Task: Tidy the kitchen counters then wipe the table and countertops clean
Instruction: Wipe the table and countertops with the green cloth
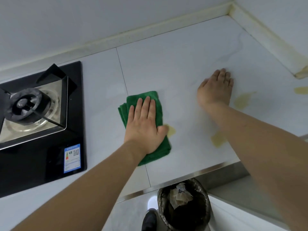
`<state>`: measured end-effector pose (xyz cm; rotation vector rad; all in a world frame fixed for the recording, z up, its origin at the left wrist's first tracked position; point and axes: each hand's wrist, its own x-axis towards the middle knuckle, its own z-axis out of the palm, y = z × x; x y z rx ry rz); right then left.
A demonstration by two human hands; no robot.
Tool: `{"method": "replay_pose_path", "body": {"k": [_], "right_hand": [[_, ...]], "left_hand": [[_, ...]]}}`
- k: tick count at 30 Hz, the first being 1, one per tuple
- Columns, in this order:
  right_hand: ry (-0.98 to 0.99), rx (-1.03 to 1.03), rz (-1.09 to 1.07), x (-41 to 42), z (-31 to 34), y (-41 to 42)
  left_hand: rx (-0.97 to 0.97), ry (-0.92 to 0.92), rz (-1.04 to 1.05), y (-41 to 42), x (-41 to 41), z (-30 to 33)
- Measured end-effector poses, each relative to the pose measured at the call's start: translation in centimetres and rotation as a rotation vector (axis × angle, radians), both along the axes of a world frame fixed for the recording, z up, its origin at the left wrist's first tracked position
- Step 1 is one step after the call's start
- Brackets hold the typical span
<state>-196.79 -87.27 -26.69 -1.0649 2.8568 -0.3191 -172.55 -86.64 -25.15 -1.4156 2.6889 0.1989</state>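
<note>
The left hand (145, 129) lies flat on a folded green microfibre cloth (146, 125), its fingers (144, 107) straight and spread a little, pressing the cloth down onto the pale marble-look table (175, 67) rather than gripping it. The cloth sits lengthwise under the palm, poking out past the fingertips and back beneath the wrist. Just beside the thumb, at the cloth's edge, there is a yellowish stain (170, 130) on the surface.

The right hand (215, 87) rests palm down on the bare table, well apart from the cloth, fingers extended and close together, holding nothing. Beside its wrist lies another yellow patch (242, 100), and one more (218, 139) shows against the forearm, nearer the table's front edge. A further smear (300, 90) sits out past the little-finger side, near the right wall.

Beyond both sets of fingertips the table meets a pale wall along a raised back strip (150, 34) whose sealant looks yellowed; the strip turns a corner at the far right. A thin joint line (123, 75) runs across the surface just past the left fingertips.

Off the left hand's outer side sits a black glass gas hob (50, 157) with one burner (26, 105) in a steel tray and a blue energy label (72, 158). Below the table's metal front edge, a lined waste bin (185, 207) holds crumpled paper, with a dark shoe (150, 220) next to it on the light floor.
</note>
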Motion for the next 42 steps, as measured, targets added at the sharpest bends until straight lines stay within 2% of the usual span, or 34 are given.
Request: {"method": "replay_pose_path", "body": {"k": [6, 16, 32, 38, 42], "right_hand": [[-0.008, 0.006, 0.003, 0.0, 0.0, 0.0], [0.004, -0.004, -0.008, 0.4, 0.0, -0.1], [0.011, -0.006, -0.001, 0.1, -0.1, -0.1], [0.014, -0.022, 0.002, 0.0, -0.2, -0.2], [0.007, -0.015, 0.002, 0.0, -0.1, -0.2]], "left_hand": [[0.013, -0.006, 0.031, -1.5, -1.0, 0.1], [0.049, 0.008, 0.048, 6.2, -0.2, 0.6], [0.025, 0.031, 0.103, -1.6, -4.5, 0.3], [0.014, 0.049, 0.121, -0.1, -4.3, 0.3], [0.031, 0.049, 0.079, 4.4, -3.5, 0.6]]}}
